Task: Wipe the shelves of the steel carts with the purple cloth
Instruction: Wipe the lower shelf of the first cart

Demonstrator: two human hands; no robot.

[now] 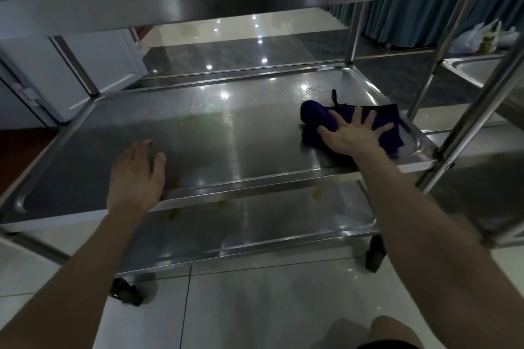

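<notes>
Glossy pale tiles point(255, 306) cover the floor under a steel cart point(354, 34) that has three shelves and black wheels point(374, 255). On the middle shelf point(198, 139), at its right end and near the front corner, lies the purple cloth point(317, 116), crumpled and partly folded. The right hand point(351, 136) presses flat on the cloth with its fingers straight and spread; it does not grip it. The left hand point(136, 178) is at the front rim of the same shelf, well apart from the cloth, fingers relaxed and slightly bent, holding nothing. It seems to rest on the rim, but I cannot tell surely. Small water drops shine on the shelf behind the cloth. At the right stands a second cart point(476, 71), with plastic bags point(470, 39) beyond it.
</notes>
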